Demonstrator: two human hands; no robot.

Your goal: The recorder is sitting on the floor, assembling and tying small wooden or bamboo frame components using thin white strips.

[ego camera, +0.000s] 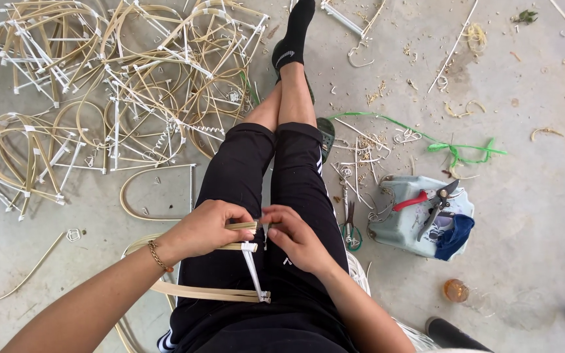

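My left hand [207,229] grips a bent bamboo strip frame [197,291] over my lap, thumb and fingers closed on its upper end. Facing it, my right hand [295,236] pinches the same joint, where white plastic binding [248,247] wraps the strips. A white-wrapped strut [255,274] runs down from the joint to the lower strip. My legs in black shorts [282,196] stretch out ahead on the concrete floor.
A large pile of finished bamboo frames [119,85] lies at the upper left. To the right a pale tub [400,229] holds red-handled pruning shears [426,202] and a blue cloth. Scissors [350,229], green ribbon [452,150], and loose strips [14,274] lie about.
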